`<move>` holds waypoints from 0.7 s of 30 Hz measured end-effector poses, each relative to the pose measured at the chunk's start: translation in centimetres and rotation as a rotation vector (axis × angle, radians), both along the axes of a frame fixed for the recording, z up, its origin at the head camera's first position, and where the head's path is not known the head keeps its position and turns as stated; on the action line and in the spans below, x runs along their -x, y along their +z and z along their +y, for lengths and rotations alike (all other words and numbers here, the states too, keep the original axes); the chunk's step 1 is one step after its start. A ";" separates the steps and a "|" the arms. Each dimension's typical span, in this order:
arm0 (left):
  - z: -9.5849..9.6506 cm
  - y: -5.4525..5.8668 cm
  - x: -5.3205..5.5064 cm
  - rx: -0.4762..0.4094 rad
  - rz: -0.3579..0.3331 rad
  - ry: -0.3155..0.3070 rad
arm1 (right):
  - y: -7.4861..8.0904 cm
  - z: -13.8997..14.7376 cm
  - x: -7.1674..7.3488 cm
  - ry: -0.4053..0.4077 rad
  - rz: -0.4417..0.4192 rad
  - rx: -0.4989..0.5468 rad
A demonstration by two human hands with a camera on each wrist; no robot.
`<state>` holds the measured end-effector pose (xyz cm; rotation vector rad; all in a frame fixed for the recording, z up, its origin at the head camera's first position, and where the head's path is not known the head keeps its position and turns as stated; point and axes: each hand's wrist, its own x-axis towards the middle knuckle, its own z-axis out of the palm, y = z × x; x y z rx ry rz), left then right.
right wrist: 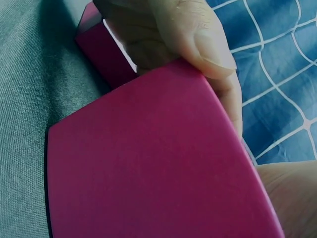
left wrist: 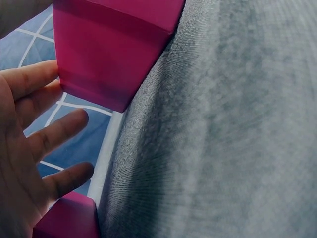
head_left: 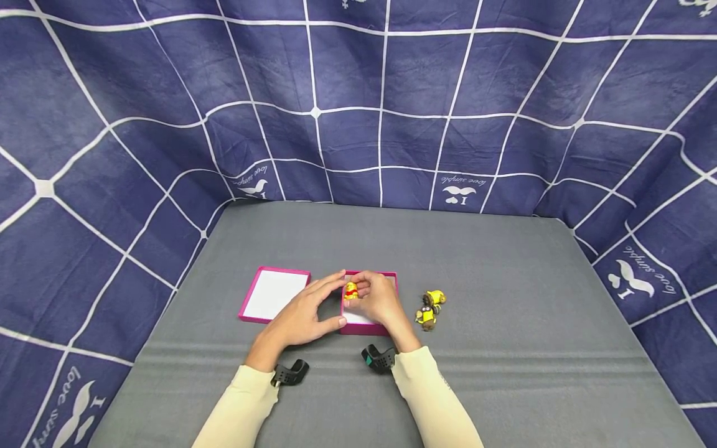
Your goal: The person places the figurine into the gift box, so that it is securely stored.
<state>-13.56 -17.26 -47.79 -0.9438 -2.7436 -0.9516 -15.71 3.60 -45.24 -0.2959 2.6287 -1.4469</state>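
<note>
A magenta box (head_left: 366, 329) with a white inside stands open on the table. My right hand (head_left: 382, 301) reaches into it, thumb and fingers about a small yellow and red toy figurine (head_left: 351, 290) near the box's left wall. In the right wrist view the thumb (right wrist: 210, 47) shows past the box rim, and the figurine is hidden there. My left hand (head_left: 299, 319) lies along the box's left side with its fingers extended. The left wrist view shows some fingertips at the box wall (left wrist: 104, 54), the other fingers spread apart.
The magenta lid (head_left: 274, 294), white side up, lies left of the box, partly behind my left hand. To the right, yellow and brown toy figurines (head_left: 428, 316) lie close together on the grey tabletop (head_left: 504, 348). A blue checked curtain (head_left: 358, 143) surrounds the table's back and sides.
</note>
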 end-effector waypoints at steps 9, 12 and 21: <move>0.0 -0.1 0.0 0.001 -0.011 0.009 | -0.2 -0.3 0.3 -0.005 0.001 -0.117; -0.2 -0.2 -0.1 0.001 -0.009 0.011 | -0.3 -0.4 0.4 0.001 0.001 -0.114; -0.1 -0.2 0.0 0.002 0.004 0.011 | -0.5 -0.4 0.4 -0.019 0.041 -0.163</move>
